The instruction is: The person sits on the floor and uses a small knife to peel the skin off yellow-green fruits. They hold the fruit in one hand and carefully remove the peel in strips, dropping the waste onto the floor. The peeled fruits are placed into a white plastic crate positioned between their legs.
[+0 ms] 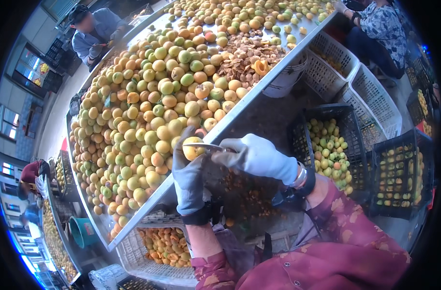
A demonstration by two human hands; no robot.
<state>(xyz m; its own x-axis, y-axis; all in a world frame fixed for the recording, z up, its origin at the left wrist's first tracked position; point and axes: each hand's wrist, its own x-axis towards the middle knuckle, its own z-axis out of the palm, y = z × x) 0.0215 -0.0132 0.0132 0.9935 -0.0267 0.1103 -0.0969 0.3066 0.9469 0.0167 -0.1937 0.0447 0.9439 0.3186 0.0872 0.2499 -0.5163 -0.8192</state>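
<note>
My left hand, in a grey-coated work glove, grips a yellow apricot just over the near edge of the metal table. A small knife is in my gloved right hand, its blade lying across the fruit. Whether the blade has gone into the flesh I cannot tell. Beyond my left hand, a thick spread of whole apricots, yellow, orange and green, covers the sorting table. A heap of brown apricot stones lies near the table's right edge, with a halved apricot on it.
The raised metal rim runs under my hands. Below it stands a white crate of halved apricots. Black crates, white crates and a bucket are at right. Co-workers sit at far left and upper right.
</note>
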